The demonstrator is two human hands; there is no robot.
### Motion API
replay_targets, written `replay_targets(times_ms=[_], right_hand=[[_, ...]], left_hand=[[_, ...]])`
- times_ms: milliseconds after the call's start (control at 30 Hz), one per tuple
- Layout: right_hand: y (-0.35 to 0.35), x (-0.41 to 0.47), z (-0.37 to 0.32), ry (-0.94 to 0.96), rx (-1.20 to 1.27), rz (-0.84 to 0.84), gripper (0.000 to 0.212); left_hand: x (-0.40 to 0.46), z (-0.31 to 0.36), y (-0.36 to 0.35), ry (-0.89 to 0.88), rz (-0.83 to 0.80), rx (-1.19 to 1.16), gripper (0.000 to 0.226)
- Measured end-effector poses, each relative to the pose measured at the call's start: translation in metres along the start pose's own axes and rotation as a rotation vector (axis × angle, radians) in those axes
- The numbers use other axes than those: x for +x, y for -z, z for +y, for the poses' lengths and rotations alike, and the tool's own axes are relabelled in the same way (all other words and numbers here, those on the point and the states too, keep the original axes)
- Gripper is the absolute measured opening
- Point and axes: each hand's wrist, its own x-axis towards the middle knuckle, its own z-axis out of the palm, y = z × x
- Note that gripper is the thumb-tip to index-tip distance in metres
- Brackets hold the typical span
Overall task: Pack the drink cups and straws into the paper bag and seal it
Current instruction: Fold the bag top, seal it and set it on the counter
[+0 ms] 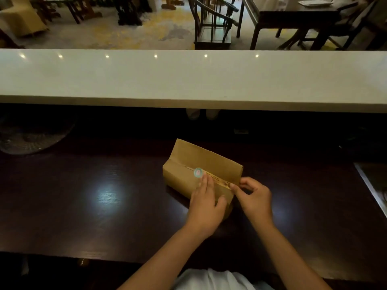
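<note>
A brown paper bag [188, 162] lies on the dark wooden counter with its top folded over. A round pale sticker [198, 172] sits on the fold line. A narrow printed seal strip [219, 180] runs from the sticker toward the bag's right end. My left hand [206, 208] lies flat on the bag, fingertips pressing the strip just right of the sticker. My right hand [254, 195] pinches the strip's right end at the bag's edge. No cups or straws are visible; the bag's contents are hidden.
A long white upper counter ledge [188, 80] runs across behind the bag. A round glass dish [31, 137] sits in shadow at the far left. A metal edge [370, 189] shows at the right. Dark chairs and tables stand beyond the ledge.
</note>
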Motion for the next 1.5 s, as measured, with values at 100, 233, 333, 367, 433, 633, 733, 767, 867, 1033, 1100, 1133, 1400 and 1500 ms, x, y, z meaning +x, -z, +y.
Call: replay_targets(times_ms=[100,233,333,367,433,633,733,767,867,1033,1100,1133,1400,1500], right_hand=[[-0.005,-0.013,-0.002,0.086,-0.026,0.12,0.024],[-0.012,-0.025,-0.012,0.178,-0.019,0.234,0.016],[-0.019,-0.03,-0.025,0.187,0.029,0.241,0.012],[-0.023,-0.032,-0.03,0.194,0.048,0.232,0.013],[-0.03,-0.038,-0.041,0.216,0.095,0.194,0.019],[-0.059,-0.06,-0.064,0.43,0.028,0.008,0.025],[-0.077,-0.078,-0.064,0.512,-0.011,-0.095,0.028],[-0.083,-0.083,-0.063,0.525,-0.016,-0.138,0.03],[-0.096,-0.09,-0.063,0.538,-0.019,-0.251,0.034],[-0.109,-0.085,-0.071,0.626,-0.055,-0.408,0.043],[-0.112,-0.079,-0.071,0.632,-0.086,-0.461,0.047],[-0.112,-0.075,-0.071,0.623,-0.095,-0.475,0.048],[-0.09,0.014,-0.056,0.378,-0.071,-0.071,0.073],[-0.084,0.047,-0.051,0.176,-0.006,-0.294,0.09]], left_hand=[[-0.004,0.012,0.007,0.027,-0.029,-0.273,0.062],[-0.019,0.027,0.01,-0.002,-0.034,-0.495,0.053],[-0.028,0.023,0.022,0.009,0.031,-0.647,0.044],[-0.031,0.019,0.028,0.02,0.051,-0.701,0.041],[-0.038,0.011,0.039,0.025,0.083,-0.804,0.039],[-0.065,-0.029,0.066,0.011,0.26,-0.849,0.031],[-0.079,-0.053,0.073,0.021,0.317,-0.827,0.042],[-0.083,-0.06,0.075,0.021,0.326,-0.816,0.045],[-0.093,-0.081,0.08,0.029,0.375,-0.778,0.05],[-0.085,-0.108,0.091,0.072,0.553,-0.72,0.038],[-0.08,-0.117,0.093,0.115,0.623,-0.745,0.024],[-0.078,-0.121,0.095,0.14,0.653,-0.759,0.02],[-0.053,-0.137,0.124,0.232,0.674,-0.816,0.01],[-0.041,-0.142,0.139,0.242,0.641,-0.745,0.014]])
